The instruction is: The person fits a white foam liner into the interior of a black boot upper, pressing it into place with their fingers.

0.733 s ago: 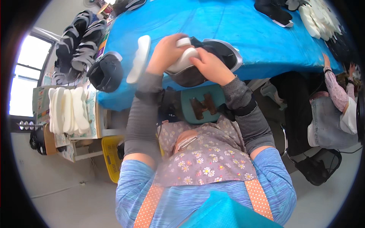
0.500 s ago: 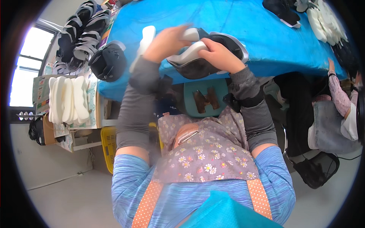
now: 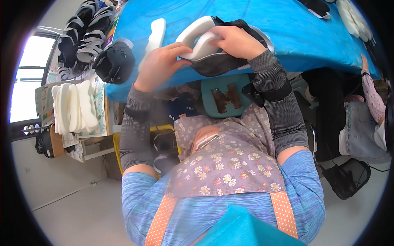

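Note:
A black mesh-and-fabric shell [image 3: 215, 65] with a pale grey edge sits at the near side of the blue-covered table. A curved white foam strip [image 3: 204, 48] bends along the inside of its near wall; more white foam [image 3: 196, 29] lines the far wall. My left hand [image 3: 159, 65] pinches the strip's left end at the shell's rim. Fingers of my right hand [image 3: 239, 42] are closed over the strip's right end, inside the shell. A separate white foam strip [image 3: 156, 33] lies on the table beyond my left hand.
Another black shell [image 3: 114, 61] rests at the table's left edge, near stacked black-and-grey shells [image 3: 84, 33]. Several white foam strips [image 3: 74, 107] stand on a side shelf. A teal stool [image 3: 223, 96] and yellow basket [image 3: 117, 151] are below. At right, a co-worker's sleeve [image 3: 372, 92] shows.
My left hand has come back toward me and left, from above the shell to the foam strip's left end. The right hand has shifted up, its fingers now further over the foam.

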Motion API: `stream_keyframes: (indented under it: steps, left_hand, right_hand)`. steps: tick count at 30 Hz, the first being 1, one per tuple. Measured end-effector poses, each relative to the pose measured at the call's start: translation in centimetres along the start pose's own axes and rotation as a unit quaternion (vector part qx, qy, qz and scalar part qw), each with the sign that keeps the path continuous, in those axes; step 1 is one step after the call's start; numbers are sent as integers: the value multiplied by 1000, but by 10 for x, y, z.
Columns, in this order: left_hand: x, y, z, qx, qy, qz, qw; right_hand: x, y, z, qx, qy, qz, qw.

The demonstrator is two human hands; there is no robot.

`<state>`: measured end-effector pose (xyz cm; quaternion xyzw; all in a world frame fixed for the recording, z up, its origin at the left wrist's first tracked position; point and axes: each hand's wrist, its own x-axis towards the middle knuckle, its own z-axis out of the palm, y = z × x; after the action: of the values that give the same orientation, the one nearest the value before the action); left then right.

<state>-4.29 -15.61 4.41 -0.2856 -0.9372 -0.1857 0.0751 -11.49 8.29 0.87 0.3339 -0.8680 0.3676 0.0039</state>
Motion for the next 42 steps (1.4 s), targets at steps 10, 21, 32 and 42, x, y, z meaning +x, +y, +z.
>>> stream_keyframes:
  steps: [10,21,32,42]
  left_hand:
    - [-2,7,2,52,4,27,998]
    - [2,33,42,-4,125,13,992]
    - [9,28,43,-52,127,-34,990]
    - [22,51,33,-90,123,53,987]
  right_hand:
    - [-5,15,-2,120,-45,-28,991]
    - [-6,13,-5,85,-34,20,996]
    - [-12,28,-4,133,-82,-66,985]
    - [-11,35,3,110,-9,-131,985]
